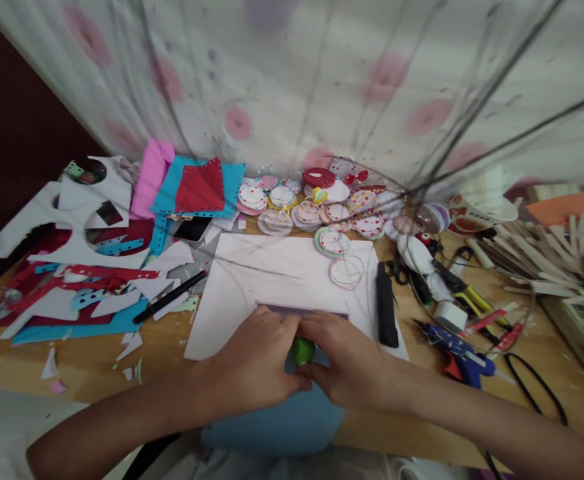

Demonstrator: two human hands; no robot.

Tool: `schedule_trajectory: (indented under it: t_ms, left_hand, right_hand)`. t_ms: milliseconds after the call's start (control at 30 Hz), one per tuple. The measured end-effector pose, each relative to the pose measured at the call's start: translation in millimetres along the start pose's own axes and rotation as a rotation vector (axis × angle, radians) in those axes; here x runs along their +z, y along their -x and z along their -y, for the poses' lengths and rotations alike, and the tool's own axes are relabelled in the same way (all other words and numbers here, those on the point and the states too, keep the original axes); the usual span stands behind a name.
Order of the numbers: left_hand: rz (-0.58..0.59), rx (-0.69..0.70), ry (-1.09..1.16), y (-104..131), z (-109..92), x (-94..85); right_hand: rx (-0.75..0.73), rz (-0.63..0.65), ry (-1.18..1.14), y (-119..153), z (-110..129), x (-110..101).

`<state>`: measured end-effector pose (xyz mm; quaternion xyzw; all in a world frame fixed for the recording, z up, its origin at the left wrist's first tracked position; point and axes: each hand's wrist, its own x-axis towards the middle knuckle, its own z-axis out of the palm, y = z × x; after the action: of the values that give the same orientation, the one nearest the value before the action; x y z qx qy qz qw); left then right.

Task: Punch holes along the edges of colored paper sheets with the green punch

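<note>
Both hands meet over the near edge of a white sheet (242, 273). Between my left hand (257, 357) and my right hand (349, 357) is a small green object (303, 351), and the fingers of both are closed around it. What it is cannot be made out. Below the hands lies a light blue sheet (277, 423) at the table's front edge. A dark flat strip (322, 311) shows just beyond my fingertips. Decorated paper circles (333, 241) sit at the back of the white sheet, with a thin ring outline (346, 272) in front of them.
Paper scraps (117, 293) and a black pen (169, 297) lie at the left. On the right are a black cutter (387, 305), a blue glue gun (459, 351) with its cable, yellow-black pliers (465, 293), a white roll (451, 317) and many wooden sticks (567, 257). A patterned curtain (292, 87) hangs behind.
</note>
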<state>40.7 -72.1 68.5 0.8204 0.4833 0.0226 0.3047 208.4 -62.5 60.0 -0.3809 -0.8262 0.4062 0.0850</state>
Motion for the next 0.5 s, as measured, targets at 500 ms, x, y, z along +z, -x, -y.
schedule_trajectory:
  t_ms: [500]
  left_hand:
    - [-0.042,0.087,0.045,2.0,12.4,13.9]
  right_hand:
    - [-0.012,-0.024,0.000,1.3,-9.1,20.6]
